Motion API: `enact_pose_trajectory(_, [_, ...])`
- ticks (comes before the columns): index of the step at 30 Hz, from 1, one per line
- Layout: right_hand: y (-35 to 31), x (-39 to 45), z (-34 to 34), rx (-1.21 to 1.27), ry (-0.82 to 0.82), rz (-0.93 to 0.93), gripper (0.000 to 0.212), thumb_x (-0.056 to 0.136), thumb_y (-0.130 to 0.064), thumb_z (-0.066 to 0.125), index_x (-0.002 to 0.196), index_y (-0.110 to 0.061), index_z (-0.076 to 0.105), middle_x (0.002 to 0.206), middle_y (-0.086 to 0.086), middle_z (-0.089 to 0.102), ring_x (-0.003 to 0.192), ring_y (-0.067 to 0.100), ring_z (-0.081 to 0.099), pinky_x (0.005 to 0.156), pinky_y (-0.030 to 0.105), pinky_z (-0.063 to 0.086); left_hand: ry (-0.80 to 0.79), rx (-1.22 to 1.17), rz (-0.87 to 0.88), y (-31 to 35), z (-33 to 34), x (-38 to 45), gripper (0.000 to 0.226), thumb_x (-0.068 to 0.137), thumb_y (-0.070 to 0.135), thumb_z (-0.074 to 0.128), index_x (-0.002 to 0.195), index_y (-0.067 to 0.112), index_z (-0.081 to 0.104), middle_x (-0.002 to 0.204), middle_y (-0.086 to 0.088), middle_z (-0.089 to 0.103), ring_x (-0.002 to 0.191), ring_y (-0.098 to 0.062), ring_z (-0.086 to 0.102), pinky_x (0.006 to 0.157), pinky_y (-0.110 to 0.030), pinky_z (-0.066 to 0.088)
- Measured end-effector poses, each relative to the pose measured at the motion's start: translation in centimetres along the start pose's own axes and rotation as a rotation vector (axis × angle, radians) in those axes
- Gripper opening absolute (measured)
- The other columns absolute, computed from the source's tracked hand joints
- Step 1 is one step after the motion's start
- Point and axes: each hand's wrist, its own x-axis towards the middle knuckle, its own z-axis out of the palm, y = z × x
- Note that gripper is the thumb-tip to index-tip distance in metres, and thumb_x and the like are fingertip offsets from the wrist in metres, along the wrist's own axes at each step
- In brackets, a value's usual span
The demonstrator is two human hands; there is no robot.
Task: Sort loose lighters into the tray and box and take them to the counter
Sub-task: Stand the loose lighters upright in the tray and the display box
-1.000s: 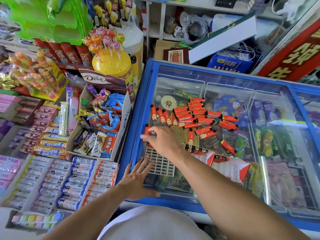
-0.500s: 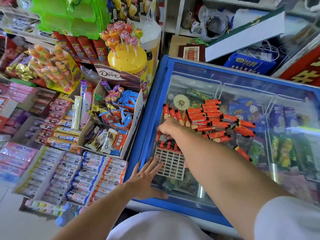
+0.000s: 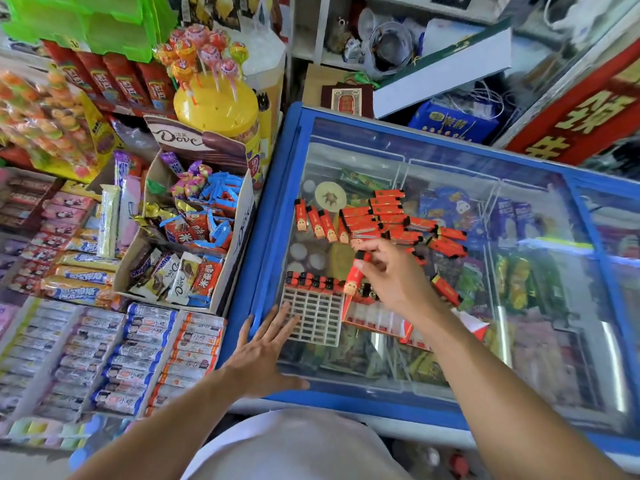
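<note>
Dove candy box [image 3: 194, 216] sits beside the blue freezer [image 3: 277, 209].

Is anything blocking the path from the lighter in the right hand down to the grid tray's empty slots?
Nothing visible does. The right hand pinches a lighter above the white tray, whose far row is already filled; the nearer slots are open. The left hand touches only the tray's near-left edge.
</note>
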Motion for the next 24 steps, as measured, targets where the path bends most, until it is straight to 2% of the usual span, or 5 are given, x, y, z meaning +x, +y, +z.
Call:
enact_pose_trajectory(5, [1.8,-1.9,1.1,-0.065,0.004,0.011,0.014,0.092,-0.032,0.071,0.101,-0.03,0.061,0.1,-0.018,0.066,0.097,-0.004,0.06,0.071,0.008,0.037,-0.003,0.019,-0.019,0.1,-0.1,0.1,0.132,0.065,0.102,0.041,0.155,0.035,-0.027,0.153,0.015,-0.046,0.145,-0.011,-0.038,0.119,-0.054,-0.022])
enact_pose_trajectory(8, [2.6,-2.1,2.5,-0.123,0.049,-0.04,0.013,0.089,-0.032,0.074,0.098,-0.028,0.065,0.088,-0.021,0.062,0.079,-0.002,0.057,0.063,0.017,0.037,-0.012,0.014,-0.027,0.1,-0.2,0.3,0.134,0.062,0.103,0.041,0.156,0.034,-0.025,0.156,0.014,-0.043,0.146,-0.011,-0.036,0.12,-0.056,-0.02])
enact_pose_trajectory(11, [3.3,-1.8,3.9,-0.249,0.091,-0.079,0.016,0.089,-0.033,0.073,0.102,-0.026,0.067,0.096,-0.019,0.054,0.084,0.003,0.051,0.069,0.025,0.042,-0.005,0.009,-0.034,0.0,0.0,0.3,0.135,0.061,0.104,0.042,0.155,0.037,-0.027,0.156,0.015,-0.042,0.147,-0.01,-0.035,0.12,-0.055,-0.019])
enact_pose_trajectory(16, [3.8,-1.5,5.5,-0.356,0.117,-0.096,0.019,0.089,-0.037,0.072,0.106,-0.029,0.067,0.098,-0.017,0.06,0.085,0.003,0.054,0.065,0.021,0.041,0.012,0.018,-0.041,0.0,0.2,0.3,0.135,0.06,0.104,0.043,0.157,0.036,-0.023,0.157,0.014,-0.04,0.147,-0.009,-0.035,0.12,-0.054,-0.019])
enact_pose_trajectory(24, [3.4,-1.3,5.8,-0.311,0.164,-0.097,0.022,0.089,-0.035,0.073,0.109,-0.026,0.07,0.096,-0.015,0.063,0.084,0.001,0.05,0.066,0.021,0.038,0.019,0.003,-0.041,-0.1,0.2,0.5,0.133,0.063,0.102,0.046,0.157,0.036,-0.02,0.158,0.015,-0.038,0.147,-0.009,-0.034,0.119,-0.053,-0.02])
